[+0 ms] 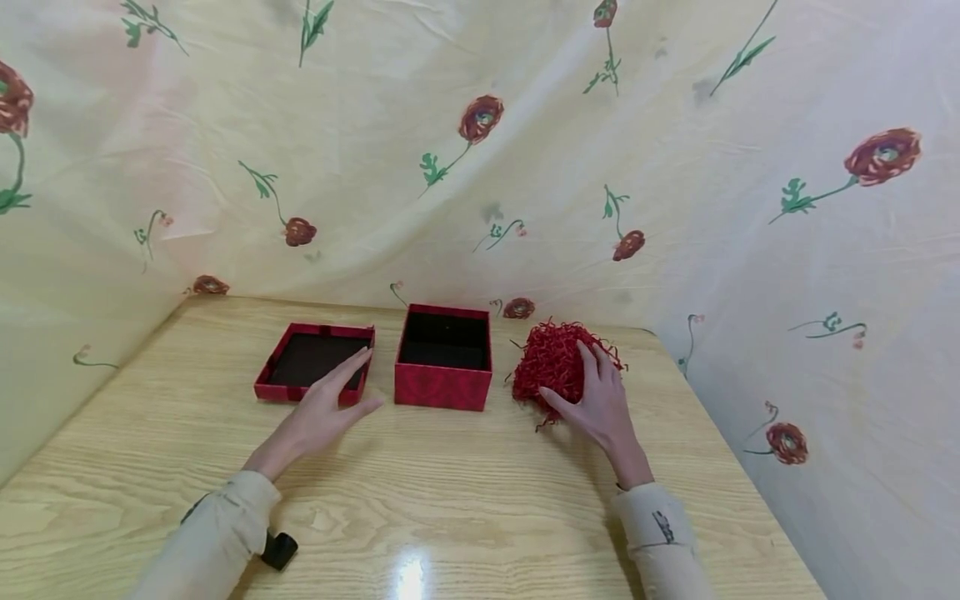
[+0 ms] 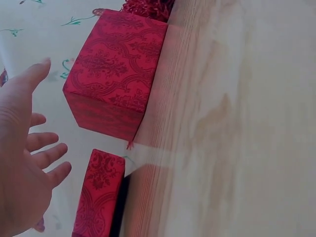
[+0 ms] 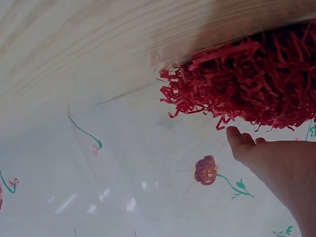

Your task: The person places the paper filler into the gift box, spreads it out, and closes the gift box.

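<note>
A red patterned box (image 1: 442, 388) stands open-topped near the back of the table, its inside black. To its left the matching lid (image 1: 315, 360) lies with its dark inner side up. My left hand (image 1: 324, 415) hovers over the lid's near right corner, fingers extended and thumb apart, holding nothing. Right of the box sits a loose heap of red shredded paper (image 1: 551, 358). My right hand (image 1: 600, 404) is at the heap's right side with fingers and thumb spread. In the right wrist view the shredded paper (image 3: 252, 81) lies beyond the fingers; whether they touch it, I cannot tell.
A pale wood-grain table (image 1: 450, 483) carries everything. A flower-printed cloth (image 1: 375, 167) hangs behind it and along both sides. Something small and black (image 1: 280, 551) shows beside my left sleeve.
</note>
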The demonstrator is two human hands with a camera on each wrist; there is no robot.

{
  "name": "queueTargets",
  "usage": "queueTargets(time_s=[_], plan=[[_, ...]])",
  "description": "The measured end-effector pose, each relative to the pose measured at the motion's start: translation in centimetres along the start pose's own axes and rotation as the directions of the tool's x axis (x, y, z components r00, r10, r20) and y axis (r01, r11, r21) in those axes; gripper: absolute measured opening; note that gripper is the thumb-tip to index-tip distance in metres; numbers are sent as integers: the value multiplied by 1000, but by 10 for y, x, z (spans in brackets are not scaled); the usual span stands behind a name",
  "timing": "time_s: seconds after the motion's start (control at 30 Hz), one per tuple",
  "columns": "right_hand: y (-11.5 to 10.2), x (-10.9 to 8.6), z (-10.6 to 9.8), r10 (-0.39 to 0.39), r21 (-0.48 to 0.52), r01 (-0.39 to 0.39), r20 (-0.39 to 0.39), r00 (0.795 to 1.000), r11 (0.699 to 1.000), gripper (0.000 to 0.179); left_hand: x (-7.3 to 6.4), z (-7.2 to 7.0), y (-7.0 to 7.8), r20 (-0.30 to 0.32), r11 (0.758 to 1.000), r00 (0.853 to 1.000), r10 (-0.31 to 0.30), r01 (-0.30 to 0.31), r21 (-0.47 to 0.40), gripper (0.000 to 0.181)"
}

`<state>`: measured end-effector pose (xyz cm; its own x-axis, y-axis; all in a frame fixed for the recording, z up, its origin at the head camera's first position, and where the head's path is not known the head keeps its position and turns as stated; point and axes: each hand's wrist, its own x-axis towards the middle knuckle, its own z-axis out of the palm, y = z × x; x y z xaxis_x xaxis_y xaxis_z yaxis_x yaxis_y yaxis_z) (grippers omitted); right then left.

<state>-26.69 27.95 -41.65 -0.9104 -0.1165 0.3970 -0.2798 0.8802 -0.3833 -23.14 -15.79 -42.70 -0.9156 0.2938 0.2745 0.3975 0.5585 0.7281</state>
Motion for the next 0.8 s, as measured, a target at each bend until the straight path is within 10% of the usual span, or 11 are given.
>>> queueTargets(time_s=[0.8], plan=[[10, 19, -3, 135, 39, -136, 17, 991, 990, 108, 29, 21, 1, -83, 985, 996, 17, -31, -168, 73]])
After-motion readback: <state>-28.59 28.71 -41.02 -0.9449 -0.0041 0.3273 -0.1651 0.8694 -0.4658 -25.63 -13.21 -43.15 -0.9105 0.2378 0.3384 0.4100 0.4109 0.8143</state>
